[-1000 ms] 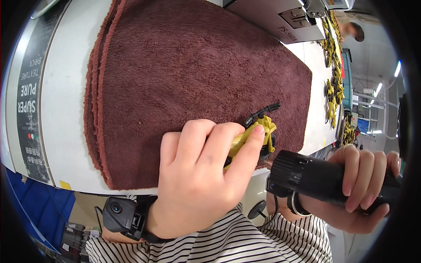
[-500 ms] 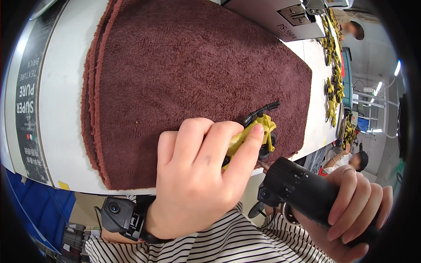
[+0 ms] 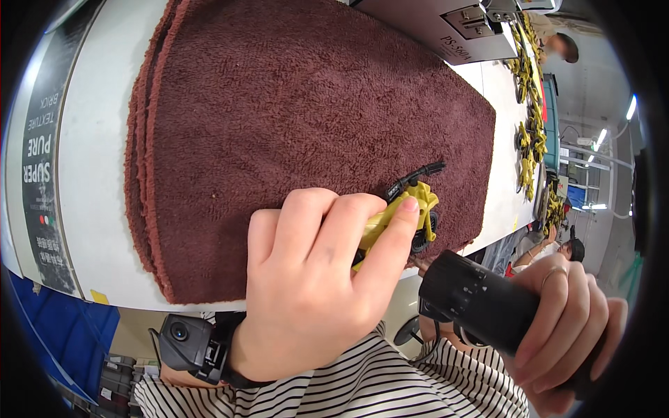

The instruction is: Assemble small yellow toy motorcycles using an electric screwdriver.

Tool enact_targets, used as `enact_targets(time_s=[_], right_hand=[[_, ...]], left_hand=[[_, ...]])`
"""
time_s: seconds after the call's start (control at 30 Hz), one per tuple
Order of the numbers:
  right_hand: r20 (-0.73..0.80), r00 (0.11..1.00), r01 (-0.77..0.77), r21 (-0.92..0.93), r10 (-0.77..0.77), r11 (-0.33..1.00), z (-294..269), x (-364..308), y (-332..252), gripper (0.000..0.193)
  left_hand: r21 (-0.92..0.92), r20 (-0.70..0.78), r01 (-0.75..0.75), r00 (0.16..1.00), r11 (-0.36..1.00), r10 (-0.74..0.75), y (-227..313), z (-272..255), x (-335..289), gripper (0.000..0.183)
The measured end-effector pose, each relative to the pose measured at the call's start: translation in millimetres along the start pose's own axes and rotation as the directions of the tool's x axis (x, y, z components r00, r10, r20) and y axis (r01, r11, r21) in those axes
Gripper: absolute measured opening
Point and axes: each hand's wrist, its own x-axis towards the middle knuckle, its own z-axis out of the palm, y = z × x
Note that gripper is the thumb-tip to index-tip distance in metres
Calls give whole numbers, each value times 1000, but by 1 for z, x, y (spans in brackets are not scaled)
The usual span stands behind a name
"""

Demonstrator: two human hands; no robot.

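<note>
A yellow toy motorcycle (image 3: 422, 198) with black handlebar parts and a black wheel sits at the near edge of the brown towel (image 3: 300, 104). My left hand (image 3: 313, 272) is closed over it, index fingertip pressing on its yellow body; the palm and fingers hide much of the toy. In my right hand (image 3: 575, 327) is a black electric screwdriver (image 3: 481, 299), fingers wrapped round its body. Its bit points up and left, close to the toy's near side below the wheel. Whether the tip touches the toy cannot be made out.
The folded towel lies on a white table (image 3: 90, 139). A grey metal machine (image 3: 446, 31) stands at the far right. Several more yellow toy motorcycles (image 3: 527, 150) are lined up along the right side. Another person (image 3: 547, 247) sits beyond, and blue bins (image 3: 63, 327) are lower left.
My right hand and the screwdriver's body have shifted and turned slightly, with the bit still near the same spot. My left hand and the toy motorcycle stay almost in place.
</note>
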Motion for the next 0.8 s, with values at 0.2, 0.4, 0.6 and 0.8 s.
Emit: enact_targets(time_s=[0.2, 0.4, 0.6, 0.8], right_hand=[[530, 847, -144, 275, -25, 951, -6, 9, 11, 13], [664, 748, -277, 274, 27, 921, -5, 21, 8, 19], [764, 645, -467, 377, 16, 800, -20, 41, 16, 11], [673, 735, -420, 357, 82, 834, -20, 33, 8, 13]], left_hand=[[4, 1, 6, 1000, 1000, -6, 1, 2, 0, 51], [-15, 3, -5, 1000, 1000, 5, 3, 0, 0, 52], [-11, 10, -7, 1000, 1000, 8, 2, 0, 0, 51], [6, 13, 6, 1000, 1000, -6, 1, 0, -3, 50]])
